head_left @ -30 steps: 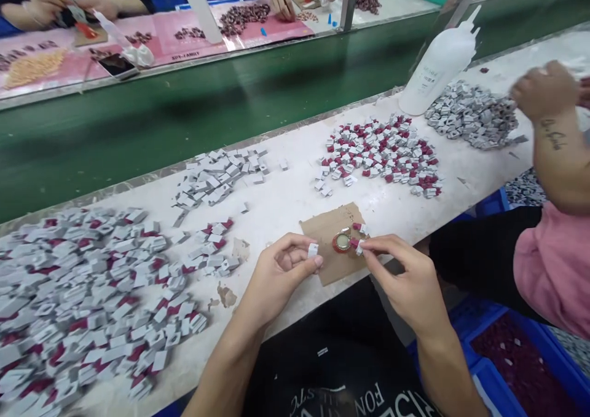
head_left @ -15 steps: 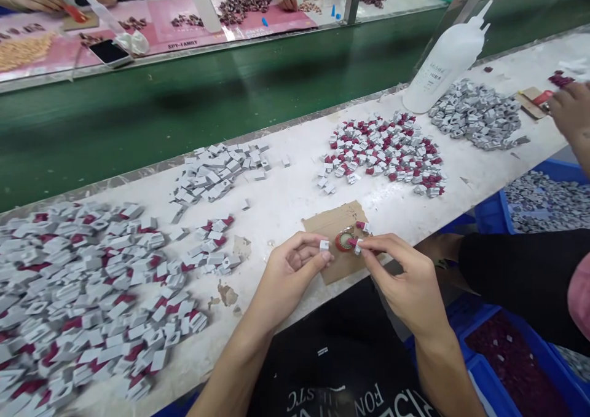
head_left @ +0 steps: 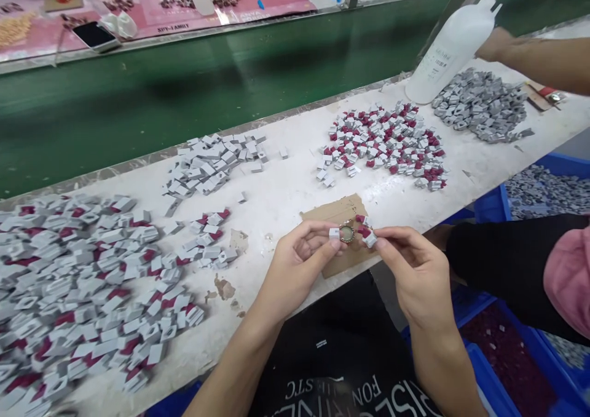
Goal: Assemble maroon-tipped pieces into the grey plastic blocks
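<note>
Head view: the left hand (head_left: 306,263) grips a small grey piece (head_left: 334,234), the right hand (head_left: 412,269) a grey-and-maroon piece (head_left: 368,237), both over cardboard (head_left: 329,213) at the bench's (head_left: 271,205) near edge.

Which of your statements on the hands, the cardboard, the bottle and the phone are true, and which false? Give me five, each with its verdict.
1. The left hand holds a light grey piece. True.
2. The right hand is empty. False: the right hand holds a grey and dark-red piece.
3. The cardboard lies on the white table. True.
4. The white bottle is beside an all-grey pile. True.
5. The phone is on the cardboard. False: the phone lies beyond the green strip.
</note>
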`<state>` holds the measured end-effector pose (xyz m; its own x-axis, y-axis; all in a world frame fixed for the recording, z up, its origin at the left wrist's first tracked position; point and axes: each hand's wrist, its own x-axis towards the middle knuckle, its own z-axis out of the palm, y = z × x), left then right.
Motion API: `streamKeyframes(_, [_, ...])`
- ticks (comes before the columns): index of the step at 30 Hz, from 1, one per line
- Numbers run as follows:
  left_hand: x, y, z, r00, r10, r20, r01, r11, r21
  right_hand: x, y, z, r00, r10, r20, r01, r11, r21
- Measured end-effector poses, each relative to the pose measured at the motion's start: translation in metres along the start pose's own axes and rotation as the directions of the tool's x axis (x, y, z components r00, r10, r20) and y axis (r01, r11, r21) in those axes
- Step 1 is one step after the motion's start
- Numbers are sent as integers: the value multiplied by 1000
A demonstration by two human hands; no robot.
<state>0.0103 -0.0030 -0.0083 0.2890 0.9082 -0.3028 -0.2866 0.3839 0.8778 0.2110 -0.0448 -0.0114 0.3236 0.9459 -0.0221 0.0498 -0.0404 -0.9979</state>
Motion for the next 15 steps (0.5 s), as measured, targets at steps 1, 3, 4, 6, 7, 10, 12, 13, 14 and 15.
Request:
streamKeyframes(1, [0,2,3,1000,2,-2,-2,1000,-5,1,-1,1,999,40,3,-40,996,78])
streamKeyframes(3, [1,5,8,1000,7,6,-7,1000,-16,2,-2,3,995,101,28,-104,974,203])
streamKeyframes(4, [1,7,11,1000,14,14,-13,1000,-22,3,-3,4,992,117,40,-124,963,241])
streamKeyframes(6, [2,9,16,999,34,32,-33,999,-39,3,-5,6,990,134,48,-142,949,281])
streamKeyframes(7, [3,10,17,998,45,38,-44,998,-47,3,-5,6,989,138,44,-145,947,287])
streamKeyframes(10, [4,10,20,997,62,53,-58,995,-76,2,-5,6,990,140,28,-142,951,274])
streamKeyframes(12, [4,9,20,996,58,64,-51,994,-95,1,-4,5,990,136,33,-140,956,257])
streamKeyframes(13, [4,8,21,996,55,66,-49,994,-101,0,-3,4,990,133,39,-138,958,251])
streamKeyframes(14, [3,8,21,996,55,67,-48,993,-103,0,-2,4,990,130,45,-137,959,248])
streamKeyframes(15, [3,8,21,996,58,65,-51,994,-101,0,-2,4,990,128,50,-137,959,247])
